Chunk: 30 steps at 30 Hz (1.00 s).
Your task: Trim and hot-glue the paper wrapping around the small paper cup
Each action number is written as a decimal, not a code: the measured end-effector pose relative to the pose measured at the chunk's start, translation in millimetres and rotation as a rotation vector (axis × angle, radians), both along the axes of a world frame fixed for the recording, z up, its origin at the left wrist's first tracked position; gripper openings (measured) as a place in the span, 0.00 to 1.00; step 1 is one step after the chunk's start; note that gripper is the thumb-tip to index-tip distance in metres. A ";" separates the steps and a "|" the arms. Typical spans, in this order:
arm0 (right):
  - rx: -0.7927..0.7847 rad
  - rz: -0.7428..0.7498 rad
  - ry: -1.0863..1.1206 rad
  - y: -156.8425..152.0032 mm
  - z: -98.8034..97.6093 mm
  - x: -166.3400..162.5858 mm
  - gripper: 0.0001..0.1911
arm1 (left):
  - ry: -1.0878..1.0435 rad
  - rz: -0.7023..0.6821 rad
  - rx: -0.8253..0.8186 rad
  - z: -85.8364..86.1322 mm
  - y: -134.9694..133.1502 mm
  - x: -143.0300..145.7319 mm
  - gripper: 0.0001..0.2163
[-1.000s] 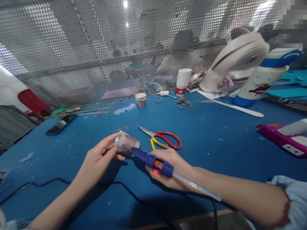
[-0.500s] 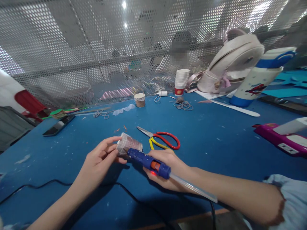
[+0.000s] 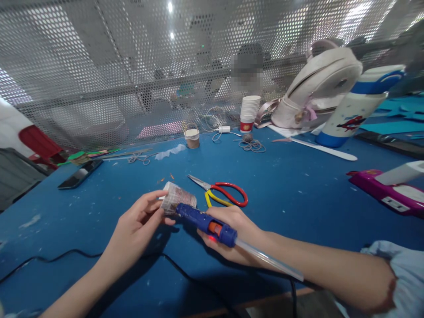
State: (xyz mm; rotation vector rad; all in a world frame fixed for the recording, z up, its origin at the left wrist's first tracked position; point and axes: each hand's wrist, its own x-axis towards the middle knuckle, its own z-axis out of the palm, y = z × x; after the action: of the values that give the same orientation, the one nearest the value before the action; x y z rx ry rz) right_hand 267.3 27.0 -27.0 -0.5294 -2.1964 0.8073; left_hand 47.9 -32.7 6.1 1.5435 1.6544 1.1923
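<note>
The left hand (image 3: 135, 225) pinches one small wrapped cup (image 3: 177, 198) just above the blue desk (image 3: 298, 190). The right hand (image 3: 236, 232) is clenched around one blue hot glue gun (image 3: 205, 223), its nozzle touching the cup. One pair of scissors (image 3: 221, 194) lies just beyond.

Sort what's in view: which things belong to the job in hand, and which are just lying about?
In use: cup in left grip; glue gun in right grip.
Lying about: scissors, phone, cup stack, bag, bottle, twine.
</note>
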 end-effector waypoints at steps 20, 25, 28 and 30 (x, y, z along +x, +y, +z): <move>0.017 0.012 -0.054 -0.5 -4.1 1.6 0.03 | 0.064 -0.005 0.019 0.6 -1.5 2.4 0.19; 0.030 0.023 -0.071 -0.8 -3.9 1.9 0.04 | 0.073 0.001 0.029 1.1 -1.1 3.3 0.19; 0.038 0.034 -0.085 -0.6 -3.1 2.3 0.03 | 0.083 0.006 0.032 0.7 -1.3 3.1 0.19; 0.024 0.017 -0.080 -0.2 -2.7 2.6 0.03 | 0.076 0.005 0.022 -0.1 -1.7 2.6 0.19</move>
State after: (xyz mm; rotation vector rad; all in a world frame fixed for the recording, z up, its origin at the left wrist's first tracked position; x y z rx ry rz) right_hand 269.9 26.8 -29.8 -0.5396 -2.2835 0.7802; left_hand 50.5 -34.4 6.0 1.6172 1.6994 1.1708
